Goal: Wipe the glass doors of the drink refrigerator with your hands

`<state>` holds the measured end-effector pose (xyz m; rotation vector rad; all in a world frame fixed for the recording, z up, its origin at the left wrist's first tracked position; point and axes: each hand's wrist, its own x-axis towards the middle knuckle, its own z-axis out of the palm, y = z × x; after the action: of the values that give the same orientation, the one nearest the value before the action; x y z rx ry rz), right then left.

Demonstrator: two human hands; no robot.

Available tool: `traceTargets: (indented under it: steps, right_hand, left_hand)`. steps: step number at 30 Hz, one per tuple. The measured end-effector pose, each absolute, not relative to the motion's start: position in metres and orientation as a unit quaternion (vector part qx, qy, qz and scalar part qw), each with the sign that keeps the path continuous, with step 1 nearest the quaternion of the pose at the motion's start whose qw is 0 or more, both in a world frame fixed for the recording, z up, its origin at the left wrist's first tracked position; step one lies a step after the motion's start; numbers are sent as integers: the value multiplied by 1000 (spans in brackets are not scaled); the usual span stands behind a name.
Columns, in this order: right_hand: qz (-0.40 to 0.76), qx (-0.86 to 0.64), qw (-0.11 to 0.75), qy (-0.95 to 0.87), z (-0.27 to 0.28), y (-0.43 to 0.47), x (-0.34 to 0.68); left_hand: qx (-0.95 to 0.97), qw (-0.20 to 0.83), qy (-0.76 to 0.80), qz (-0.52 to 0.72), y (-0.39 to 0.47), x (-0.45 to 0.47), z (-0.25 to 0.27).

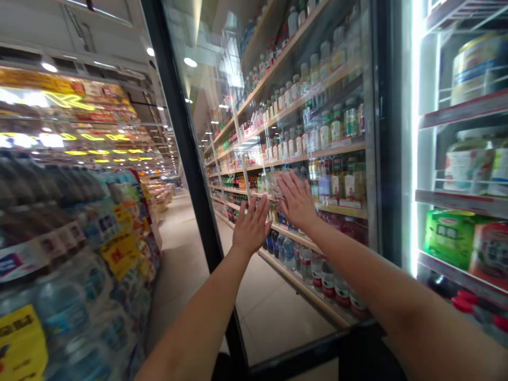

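A supermarket aisle, seen from the eyes of a person reaching forward with two bare hands toward a glass door (pixel 273 153). The door, edged by a black frame (pixel 189 143), stands open directly ahead, beside a lit fridge (pixel 456 198) on the right.

The left hand (pixel 252 225) is open, fingers spread and pointing up, at the lower middle of the pane, and appears to grip nothing. The right hand (pixel 296 201) is a little higher and farther right, also opened out, its palm toward the glass. By its fingertips is a pale, blurred patch (pixel 272 182), which could be a cloth or a reflection; I cannot tell, nor whether either palm is firmly touching the glass.

Work on the pane seems to be under way rather than finished, judging by both hands being raised to it. The door is already open. The glass looks hazy in places, but the blur does not show which parts have been gone over, so how much is left is unclear. The door has yet to be closed.

Rows of bottles show in the pane. Packs of bottled drinks (pixel 63 307) are stacked on the left.
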<state>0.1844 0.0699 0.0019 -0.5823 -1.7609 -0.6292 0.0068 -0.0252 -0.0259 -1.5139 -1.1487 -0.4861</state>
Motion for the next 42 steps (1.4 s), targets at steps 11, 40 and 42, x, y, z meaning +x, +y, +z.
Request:
traceTargets:
  steps: [11, 40, 42]
  right_hand:
    - [-270, -283, 598, -700, 30, 106, 218]
    - [-233, -378, 578, -685, -78, 136, 288]
    - [-197, -429, 625, -622, -77, 140, 289]
  left_hand:
    - [-650, 533, -502, -207, -21, 5, -26]
    - [-632, 549, -508, -204, -15, 5, -27]
    - [-635, 546, -507, -204, -16, 5, -28]
